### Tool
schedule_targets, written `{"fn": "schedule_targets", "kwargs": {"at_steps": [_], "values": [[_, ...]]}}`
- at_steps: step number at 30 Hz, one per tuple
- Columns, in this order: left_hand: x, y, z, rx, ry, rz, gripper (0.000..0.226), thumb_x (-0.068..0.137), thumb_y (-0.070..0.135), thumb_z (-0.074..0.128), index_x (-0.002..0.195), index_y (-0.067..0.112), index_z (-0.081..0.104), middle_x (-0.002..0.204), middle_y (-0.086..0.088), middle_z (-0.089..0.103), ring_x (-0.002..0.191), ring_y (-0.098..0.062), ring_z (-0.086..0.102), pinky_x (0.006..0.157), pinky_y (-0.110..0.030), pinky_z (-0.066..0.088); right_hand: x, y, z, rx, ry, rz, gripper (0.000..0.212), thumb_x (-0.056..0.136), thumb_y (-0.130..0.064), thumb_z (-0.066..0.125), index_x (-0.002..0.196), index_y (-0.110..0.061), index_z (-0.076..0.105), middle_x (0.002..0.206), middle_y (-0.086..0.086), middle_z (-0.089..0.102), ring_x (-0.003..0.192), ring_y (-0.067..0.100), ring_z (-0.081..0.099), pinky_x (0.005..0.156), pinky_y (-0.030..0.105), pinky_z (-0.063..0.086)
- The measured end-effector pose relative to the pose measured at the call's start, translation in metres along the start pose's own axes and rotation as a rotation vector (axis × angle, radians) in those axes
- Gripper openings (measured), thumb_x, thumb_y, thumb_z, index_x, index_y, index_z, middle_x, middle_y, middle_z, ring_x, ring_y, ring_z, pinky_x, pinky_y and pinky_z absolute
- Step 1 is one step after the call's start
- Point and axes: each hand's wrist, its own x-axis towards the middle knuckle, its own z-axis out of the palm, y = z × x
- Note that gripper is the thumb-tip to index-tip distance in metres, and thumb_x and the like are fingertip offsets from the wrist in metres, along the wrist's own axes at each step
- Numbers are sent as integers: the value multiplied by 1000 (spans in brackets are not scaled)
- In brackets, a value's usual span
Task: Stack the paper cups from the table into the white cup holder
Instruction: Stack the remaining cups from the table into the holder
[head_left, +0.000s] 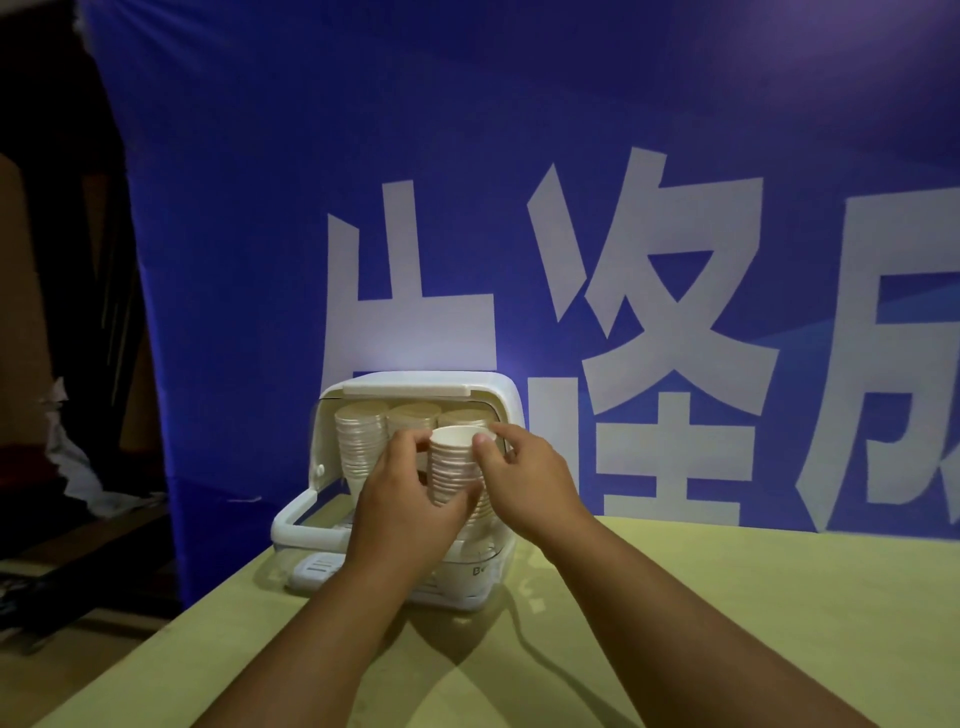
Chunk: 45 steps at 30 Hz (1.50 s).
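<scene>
Stack of paper cups (452, 467) | gripped by left hand (402, 512) and right hand (524, 486), fingers curled round | before open white cup holder (415, 387) | on table (727, 597)

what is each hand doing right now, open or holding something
Left hand: fingers curled round the nested stack of white paper cups, holding it.
Right hand: fingers pinch the top of that same stack.
</scene>
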Motion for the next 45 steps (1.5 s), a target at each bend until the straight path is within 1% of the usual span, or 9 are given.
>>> {"fn": "schedule_targets", "kwargs": {"at_steps": [9,16,23,30,34,37,40,42,45], "values": [[5,1,-9,-162,-17,-98,16,101,40,56,115,40,48,112,11,66,97,-11,68,78,-43,64,-7,2,13,32,-88,6,56,99,-46,54,148,-38,31,140,-3,55,113,19,61,85,33,59],[12,-9,-15,-77,74,-103,25,102,39,56,123,35,43,117,8,59,93,-6,59,64,-21,49,-10,-3,17,110,-241,-9,51,100,-32,58,144,-37,32,141,-2,52,112,17,58,67,20,55],[22,-29,-30,-74,162,-151,33,102,35,55,132,27,44,126,-1,57,104,-17,58,72,-32,52,-7,-22,46,125,-327,-32,55,101,-20,56,145,-38,30,142,-2,50,122,21,56,96,36,55],[24,-44,-32,57,48,-218,59,103,39,52,157,31,31,153,-3,42,131,-24,50,100,-46,49,9,-25,60,116,-409,15,56,103,-13,47,150,-34,24,138,5,53,103,15,60,88,33,56],[24,-42,-33,83,70,-238,61,101,40,55,157,31,32,151,-4,42,131,-25,50,101,-46,48,11,-24,58,150,-397,59,59,104,-12,47,153,-30,22,141,5,47,89,8,57,67,17,51],[19,-37,-34,158,154,-255,52,94,42,63,141,31,42,137,-2,45,113,-25,56,95,-50,52,7,-22,56,155,-319,67,55,102,-17,52,151,-31,29,137,4,51,90,10,60,67,18,52],[13,-24,-31,178,232,-168,24,91,35,65,108,30,49,112,5,52,93,-20,57,74,-40,53,2,-16,45,103,-187,31,32,100,-22,56,132,-29,51,114,-5,61,94,11,61,67,18,52],[9,-13,-26,165,161,-127,12,94,33,61,89,28,52,87,7,61,76,-16,59,59,-30,46,-2,-8,34,-1,-66,1,10,100,-25,57,108,-26,63,95,-9,64,87,10,63,70,22,56],[-2,4,-12,141,-15,-129,22,96,33,58,75,25,58,69,4,62,67,-16,60,56,-31,48,-11,4,12,-67,18,11,11,100,-26,58,91,-23,65,83,-5,66,79,11,65,71,22,56]]}}
